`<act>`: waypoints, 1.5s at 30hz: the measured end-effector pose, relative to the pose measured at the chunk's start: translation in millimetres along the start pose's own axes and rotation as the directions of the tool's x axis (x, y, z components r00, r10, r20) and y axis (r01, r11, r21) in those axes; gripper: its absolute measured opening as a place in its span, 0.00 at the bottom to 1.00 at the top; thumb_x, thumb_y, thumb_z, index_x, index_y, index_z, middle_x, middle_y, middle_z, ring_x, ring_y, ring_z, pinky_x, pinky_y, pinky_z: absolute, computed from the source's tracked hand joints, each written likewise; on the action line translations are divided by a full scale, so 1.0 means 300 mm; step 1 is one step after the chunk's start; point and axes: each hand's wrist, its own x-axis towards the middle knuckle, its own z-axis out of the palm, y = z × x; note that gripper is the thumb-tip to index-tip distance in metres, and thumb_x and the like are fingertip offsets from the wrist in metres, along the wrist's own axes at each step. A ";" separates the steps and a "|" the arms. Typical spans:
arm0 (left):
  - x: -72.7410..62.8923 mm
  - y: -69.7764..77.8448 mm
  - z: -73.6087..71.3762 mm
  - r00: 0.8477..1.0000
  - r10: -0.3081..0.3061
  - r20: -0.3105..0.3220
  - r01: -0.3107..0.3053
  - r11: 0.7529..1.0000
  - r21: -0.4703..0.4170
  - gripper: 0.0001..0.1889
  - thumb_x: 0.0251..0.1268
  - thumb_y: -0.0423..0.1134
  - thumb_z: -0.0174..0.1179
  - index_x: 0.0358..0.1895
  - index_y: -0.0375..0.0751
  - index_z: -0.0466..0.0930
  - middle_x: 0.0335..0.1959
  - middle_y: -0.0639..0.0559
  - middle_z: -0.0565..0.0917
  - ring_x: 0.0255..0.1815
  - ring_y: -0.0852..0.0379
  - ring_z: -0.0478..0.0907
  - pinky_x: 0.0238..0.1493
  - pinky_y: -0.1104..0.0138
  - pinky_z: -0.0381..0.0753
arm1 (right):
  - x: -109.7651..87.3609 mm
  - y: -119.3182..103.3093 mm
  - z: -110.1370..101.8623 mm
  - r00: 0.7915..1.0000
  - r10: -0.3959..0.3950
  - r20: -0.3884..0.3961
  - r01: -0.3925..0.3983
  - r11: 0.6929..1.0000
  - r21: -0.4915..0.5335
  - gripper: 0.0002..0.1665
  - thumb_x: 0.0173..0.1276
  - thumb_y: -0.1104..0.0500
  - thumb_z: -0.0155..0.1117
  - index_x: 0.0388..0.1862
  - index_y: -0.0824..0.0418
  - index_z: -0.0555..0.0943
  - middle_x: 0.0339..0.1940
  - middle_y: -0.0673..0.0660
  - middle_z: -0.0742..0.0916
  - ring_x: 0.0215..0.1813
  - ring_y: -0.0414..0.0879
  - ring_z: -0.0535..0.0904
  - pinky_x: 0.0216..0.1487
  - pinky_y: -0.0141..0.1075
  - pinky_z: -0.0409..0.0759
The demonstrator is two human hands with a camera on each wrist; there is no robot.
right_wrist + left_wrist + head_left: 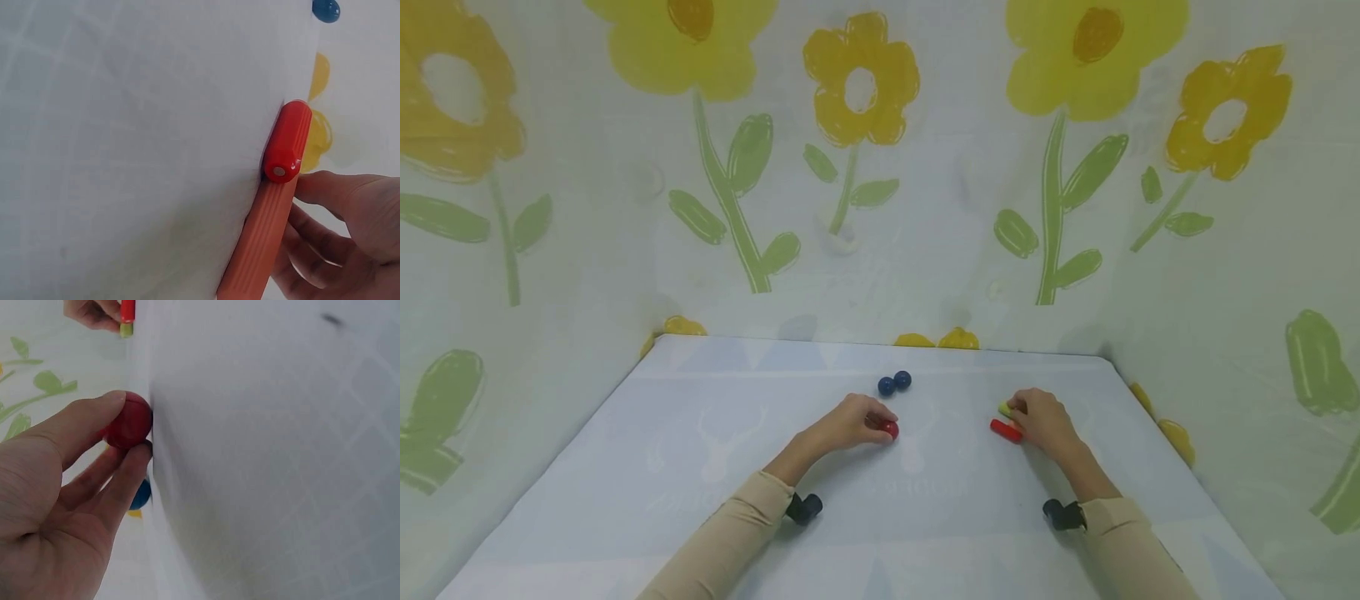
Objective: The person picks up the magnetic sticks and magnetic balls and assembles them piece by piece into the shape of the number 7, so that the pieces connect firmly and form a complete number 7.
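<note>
My left hand [850, 423] pinches a small glossy red ball [129, 420] between thumb and fingertips, low against the white tabletop. Beyond it sit two dark blue balls [894, 383] side by side. Over on the right, my right hand [1041, 419] has its thumb and fingertips on a short yellow-green stick [1004, 409], which it appears to pinch. A short red ribbed stick [287, 142] lies beside those fingers. Next to it is an orange ribbed stick [259, 240], mostly covered by the hand in the head view. The right wrist view hides the yellow-green stick behind the orange one.
The white table [715, 533] has a faint printed pattern. Around its back and sides hangs a pale curtain [925, 250] with yellow flowers. Each wrist carries a black strapped device [806, 509] just above the tabletop.
</note>
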 end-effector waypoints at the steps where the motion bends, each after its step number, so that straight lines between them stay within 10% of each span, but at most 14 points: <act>1: 0.000 0.000 -0.001 1.000 0.002 0.001 -0.002 1.000 -0.001 0.17 0.59 0.36 0.69 0.52 0.39 0.85 0.43 0.50 0.88 0.42 0.62 0.82 0.48 0.70 0.83 | 0.000 0.000 -0.001 1.000 0.004 0.003 -0.004 1.000 0.002 0.10 0.67 0.63 0.64 0.44 0.66 0.84 0.38 0.60 0.88 0.36 0.47 0.79 0.44 0.45 0.83; 45: -0.004 -0.011 -0.009 1.000 0.000 0.016 0.000 1.000 0.026 0.18 0.59 0.37 0.69 0.54 0.42 0.85 0.44 0.52 0.89 0.41 0.64 0.80 0.48 0.71 0.82 | 0.006 -0.029 -0.014 0.997 -0.077 0.001 0.077 0.996 -0.036 0.16 0.70 0.60 0.63 0.54 0.64 0.83 0.49 0.63 0.88 0.47 0.53 0.83 0.52 0.51 0.82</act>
